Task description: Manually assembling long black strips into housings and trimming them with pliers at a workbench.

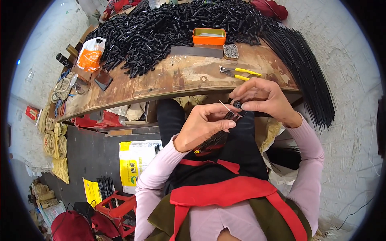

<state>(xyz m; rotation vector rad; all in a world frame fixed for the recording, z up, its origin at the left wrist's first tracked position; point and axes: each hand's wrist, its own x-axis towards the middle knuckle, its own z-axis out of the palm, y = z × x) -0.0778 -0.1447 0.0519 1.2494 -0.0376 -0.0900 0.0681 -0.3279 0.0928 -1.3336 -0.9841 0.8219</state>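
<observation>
In front of my lap, my left hand point(205, 126) is closed around thin dark rods point(212, 141) that trail down below it. A thin pale wire tip sticks up past its fingers. My right hand point(265, 100) is just to the right and a little higher, pinching a small black tubular piece point(237, 105) between thumb and fingers. The piece is close to the rod ends at my left fingertips; whether they touch I cannot tell. Beyond my right hand, yellow-handled pliers point(243, 74) lie on the wooden table point(193, 76).
A large heap of black tubular parts point(161, 32) covers the table's far side. Near it are an orange tin point(209, 37), a small tray of metal bits point(230, 51) and a grey flat strip point(196, 51). Long black rods point(305, 68) overhang the right edge. A phone point(103, 80) lies left.
</observation>
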